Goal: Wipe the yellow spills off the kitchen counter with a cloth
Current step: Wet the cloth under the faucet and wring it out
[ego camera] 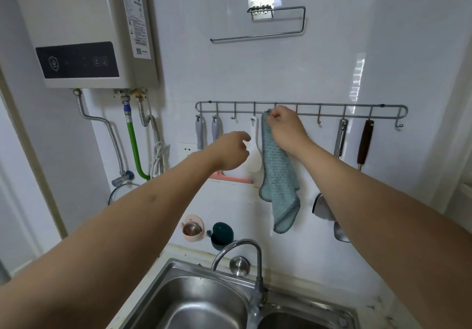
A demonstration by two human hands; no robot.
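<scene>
Up at the hook rail — cloth top corner pinched in right hand, left hand loosely curled, empty, just beside.

Teal waffle-textured fabric cloth is looking matt and nubby; shiny stainless steel sink and chrome wire hook rail are gleaming against glossy white wall tiles.
</scene>
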